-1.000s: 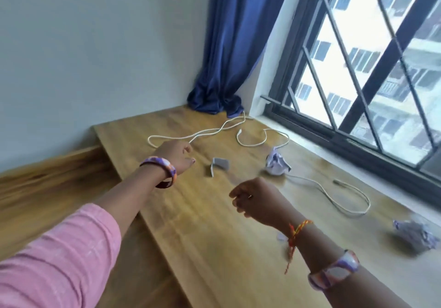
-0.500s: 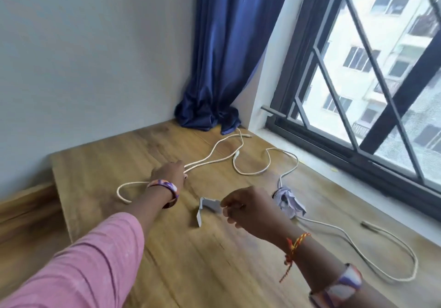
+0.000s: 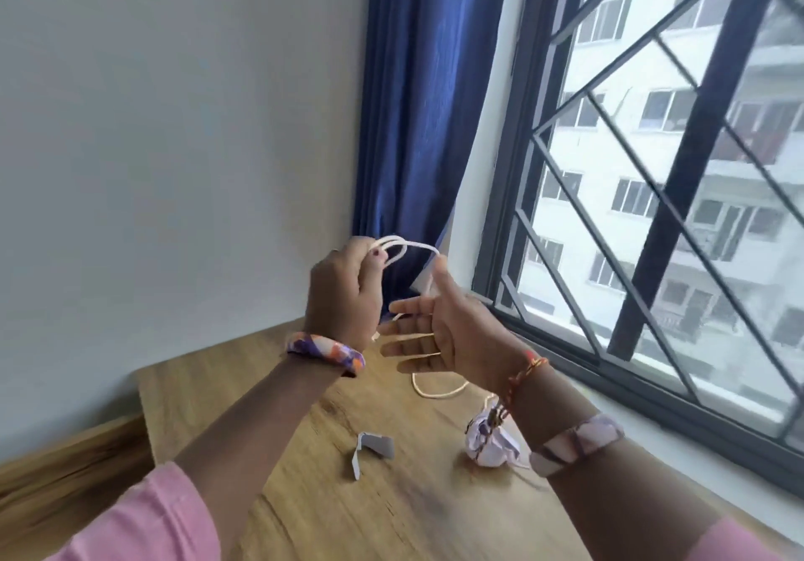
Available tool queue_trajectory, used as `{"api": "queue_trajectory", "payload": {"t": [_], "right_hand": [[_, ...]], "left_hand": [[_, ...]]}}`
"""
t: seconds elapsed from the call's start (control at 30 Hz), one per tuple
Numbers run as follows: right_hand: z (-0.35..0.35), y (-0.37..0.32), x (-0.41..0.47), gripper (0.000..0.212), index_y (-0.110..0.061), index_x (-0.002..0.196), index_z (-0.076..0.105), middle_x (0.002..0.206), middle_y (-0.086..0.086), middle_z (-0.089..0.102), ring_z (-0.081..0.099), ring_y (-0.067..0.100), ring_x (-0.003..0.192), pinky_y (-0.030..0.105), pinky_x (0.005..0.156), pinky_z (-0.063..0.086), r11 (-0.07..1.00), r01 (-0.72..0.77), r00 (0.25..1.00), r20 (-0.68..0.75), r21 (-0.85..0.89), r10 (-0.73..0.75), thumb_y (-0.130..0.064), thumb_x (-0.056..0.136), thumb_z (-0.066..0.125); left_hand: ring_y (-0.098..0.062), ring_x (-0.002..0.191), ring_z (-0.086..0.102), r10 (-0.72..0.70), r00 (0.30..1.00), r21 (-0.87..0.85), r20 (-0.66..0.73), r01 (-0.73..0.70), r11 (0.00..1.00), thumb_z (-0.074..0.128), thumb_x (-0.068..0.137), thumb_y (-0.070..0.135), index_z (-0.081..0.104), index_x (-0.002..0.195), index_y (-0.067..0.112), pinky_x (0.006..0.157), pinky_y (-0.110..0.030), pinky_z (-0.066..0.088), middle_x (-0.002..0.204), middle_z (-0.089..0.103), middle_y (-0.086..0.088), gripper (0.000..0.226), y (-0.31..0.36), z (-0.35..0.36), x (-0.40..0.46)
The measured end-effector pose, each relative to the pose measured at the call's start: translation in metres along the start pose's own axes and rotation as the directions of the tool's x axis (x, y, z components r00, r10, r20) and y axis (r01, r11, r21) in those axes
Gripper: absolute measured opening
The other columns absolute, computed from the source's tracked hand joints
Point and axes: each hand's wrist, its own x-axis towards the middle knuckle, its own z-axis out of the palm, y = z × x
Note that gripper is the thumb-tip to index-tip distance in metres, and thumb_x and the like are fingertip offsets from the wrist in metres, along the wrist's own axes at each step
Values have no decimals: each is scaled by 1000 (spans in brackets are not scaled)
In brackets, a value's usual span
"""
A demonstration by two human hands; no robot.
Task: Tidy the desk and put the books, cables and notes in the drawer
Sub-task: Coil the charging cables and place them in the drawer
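Both hands are raised above the wooden worktop (image 3: 269, 391), in front of the blue curtain (image 3: 417, 103). The left hand (image 3: 343, 295) has its fingers curled round loops of the white cable (image 3: 402, 244), gripping them at its top. The right hand (image 3: 452, 330) sits just beside it, palm up with fingers spread straight and thumb raised; the cable runs from the left hand's loops past the thumb and across those flat fingers, then hangs to a loop lying on the worktop below the right hand. A folded white note (image 3: 370, 449) lies on the worktop below the left hand. A crumpled paper ball (image 3: 489, 441) lies below the right wrist.
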Motion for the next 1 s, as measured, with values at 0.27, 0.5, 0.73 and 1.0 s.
{"api": "queue_trajectory", "payload": {"t": [0.27,0.5,0.73,1.0], "right_hand": [[-29,-73,-128,31,-7,70,42,38,0,44,43,9,27,13,30,36,913,133,985,-156,385,-78,-13,98,31],[-44,-84,-309,27,-2,84,59,45,-3,45,31,3,30,11,31,25,903,25,976,-184,-428,-114,-18,98,43],[-27,-59,-449,38,-8,106,66,56,1,45,29,3,33,14,33,26,717,-87,909,-349,-692,-227,-32,98,38],[-50,26,-529,38,7,101,63,59,4,40,29,12,42,15,31,21,786,-198,619,-697,-586,-363,-21,100,38]], "left_hand": [[-5,51,43,252,800,-328,544,-74,942,55,88,39,60,93,17,52,-13,31,58,47,8,24,165,-32,-50],[-21,110,54,215,914,-181,345,-160,970,59,83,43,60,120,16,95,-33,42,121,60,-7,46,259,-79,-47],[-21,112,57,317,648,-319,693,-119,940,64,85,23,59,119,19,100,-42,44,121,61,-7,35,321,-98,-85],[-3,41,53,294,470,-377,833,92,922,67,81,32,63,64,14,45,-13,44,55,58,-1,25,352,-94,-147]]}}
